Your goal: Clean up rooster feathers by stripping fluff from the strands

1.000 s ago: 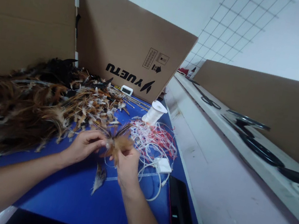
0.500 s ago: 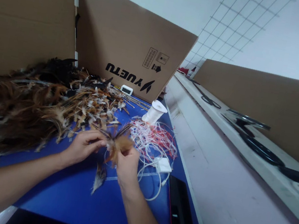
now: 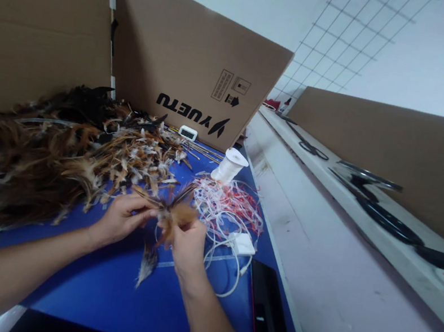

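Observation:
A bunch of brown and dark feathers (image 3: 173,212) is held between my two hands, above the blue table (image 3: 108,295). My left hand (image 3: 124,217) pinches the bunch from the left, thumb and fingers closed at its pale base. From the right, my right hand (image 3: 188,246) pinches it with fingertips partly covered by fluffy orange-brown feathers. Just below the hands, a loose grey and brown feather (image 3: 147,267) lies on the table. A large heap of brown, black and white feathers (image 3: 56,154) spreads to the left.
Behind my right hand stand a white spool (image 3: 230,166) and a tangle of red and white strings (image 3: 228,204). A white charger (image 3: 241,244) with its cable and a black flat device (image 3: 270,317) lie rightward. Cardboard (image 3: 190,52) walls the back; scissors (image 3: 313,149) rest on a ledge.
Both hands stay almost in place, still pinching the feather bunch. The feathers between them have shifted slightly.

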Demonstrator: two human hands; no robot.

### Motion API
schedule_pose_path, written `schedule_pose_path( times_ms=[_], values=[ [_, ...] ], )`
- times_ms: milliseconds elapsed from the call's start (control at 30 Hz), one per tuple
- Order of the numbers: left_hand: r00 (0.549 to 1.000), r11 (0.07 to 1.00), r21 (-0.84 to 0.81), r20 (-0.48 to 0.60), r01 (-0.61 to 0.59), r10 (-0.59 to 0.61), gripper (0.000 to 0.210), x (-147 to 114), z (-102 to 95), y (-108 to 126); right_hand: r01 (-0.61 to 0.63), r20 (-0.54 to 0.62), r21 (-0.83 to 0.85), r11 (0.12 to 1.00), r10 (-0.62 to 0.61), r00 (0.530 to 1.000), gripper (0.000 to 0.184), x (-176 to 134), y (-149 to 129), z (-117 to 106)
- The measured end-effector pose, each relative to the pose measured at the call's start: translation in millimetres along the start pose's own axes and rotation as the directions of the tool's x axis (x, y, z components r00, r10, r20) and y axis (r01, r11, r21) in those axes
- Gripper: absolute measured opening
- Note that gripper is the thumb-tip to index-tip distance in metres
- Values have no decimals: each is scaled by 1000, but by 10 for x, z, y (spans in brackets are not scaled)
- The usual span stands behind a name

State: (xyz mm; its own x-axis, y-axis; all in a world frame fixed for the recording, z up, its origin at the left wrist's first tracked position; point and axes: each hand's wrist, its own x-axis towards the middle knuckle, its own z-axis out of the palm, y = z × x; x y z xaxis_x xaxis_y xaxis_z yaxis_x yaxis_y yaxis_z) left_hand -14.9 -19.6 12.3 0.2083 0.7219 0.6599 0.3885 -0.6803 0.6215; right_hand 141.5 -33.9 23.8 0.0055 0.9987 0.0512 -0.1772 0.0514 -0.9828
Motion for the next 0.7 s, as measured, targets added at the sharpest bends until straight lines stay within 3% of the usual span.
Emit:
schedule_pose_path(
  times_ms=[367,533,700],
  values=[
    [1000,1000,-1,19,-9,9,16,21,-40,30,-38,4,-6,999,38,999,26,-18,-72,15],
    [992,975,-184,64,122,-112,20,64,-55,72,11,102,29,1000,-14,995,21,-46,-172,26],
    [969,886,-393,107,245,-221,18,61,-38,29,59,81,32,998,-61,995,14,-63,-204,12]
  ],
)
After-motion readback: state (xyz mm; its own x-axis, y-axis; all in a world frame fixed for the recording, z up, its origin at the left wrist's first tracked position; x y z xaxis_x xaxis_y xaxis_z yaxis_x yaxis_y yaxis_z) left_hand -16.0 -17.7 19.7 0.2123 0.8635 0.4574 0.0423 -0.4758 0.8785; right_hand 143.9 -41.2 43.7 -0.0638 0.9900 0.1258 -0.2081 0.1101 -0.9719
